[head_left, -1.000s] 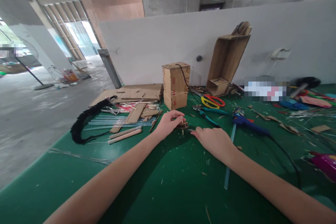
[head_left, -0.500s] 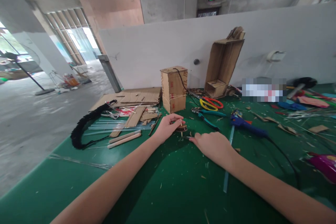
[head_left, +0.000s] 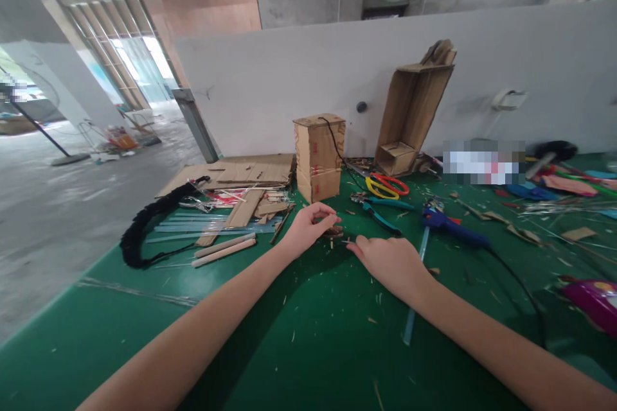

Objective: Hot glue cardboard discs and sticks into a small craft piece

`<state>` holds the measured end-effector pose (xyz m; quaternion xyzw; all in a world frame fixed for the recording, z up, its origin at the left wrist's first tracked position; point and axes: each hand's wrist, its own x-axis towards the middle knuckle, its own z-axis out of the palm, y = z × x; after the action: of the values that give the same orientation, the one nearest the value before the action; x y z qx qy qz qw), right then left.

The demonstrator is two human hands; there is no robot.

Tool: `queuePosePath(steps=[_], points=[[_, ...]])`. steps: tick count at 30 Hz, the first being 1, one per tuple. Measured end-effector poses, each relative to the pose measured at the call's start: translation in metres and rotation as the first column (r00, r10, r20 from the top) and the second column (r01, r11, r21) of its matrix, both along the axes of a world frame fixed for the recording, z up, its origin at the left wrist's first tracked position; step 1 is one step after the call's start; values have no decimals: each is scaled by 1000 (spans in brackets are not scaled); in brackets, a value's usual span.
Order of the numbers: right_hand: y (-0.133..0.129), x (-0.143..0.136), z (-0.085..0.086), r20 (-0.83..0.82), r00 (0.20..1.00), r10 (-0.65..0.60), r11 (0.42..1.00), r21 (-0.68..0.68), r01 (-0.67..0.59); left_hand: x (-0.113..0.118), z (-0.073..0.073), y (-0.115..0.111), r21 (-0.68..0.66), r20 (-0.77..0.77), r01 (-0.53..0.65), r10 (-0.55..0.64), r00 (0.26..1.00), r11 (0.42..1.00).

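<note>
On the smooth green tabletop [head_left: 289, 347], at mid-frame, the left hand [head_left: 308, 229] is nearer, thumb and fingers pinching a small rounded brown cardboard piece [head_left: 333, 231] just below their tips, its long axis sideways. The right hand [head_left: 391, 263] pinches a thin, straight rod [head_left: 344, 242] pointing left toward it; whether they touch is unclear.

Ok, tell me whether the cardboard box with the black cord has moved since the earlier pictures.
No. The cardboard box keeps its place, left of the round dark fitting on the wall.
</note>
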<state>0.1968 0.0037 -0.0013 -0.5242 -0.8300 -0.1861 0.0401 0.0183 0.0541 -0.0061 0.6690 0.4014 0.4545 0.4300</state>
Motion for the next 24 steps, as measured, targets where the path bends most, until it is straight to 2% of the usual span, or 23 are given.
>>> queuePosePath(steps=[5,10,17,24], points=[[-2,-5,0,35,999,-2,1000,-13,2,-3,-2,5,-30,44,-62,63,997,998],[-1,-7,1,66,998,-15,998,-53,18,-7,-2,4,-126,116,3,12,993,992],[-3,-6,4,60,997,45,994,-102,-39,-6,1,1,-118,84,45,-35,996,992],[-6,-4,0,38,999,21,999,-51,-20,-5,0,0,-157,140,67,-44,989,985]])
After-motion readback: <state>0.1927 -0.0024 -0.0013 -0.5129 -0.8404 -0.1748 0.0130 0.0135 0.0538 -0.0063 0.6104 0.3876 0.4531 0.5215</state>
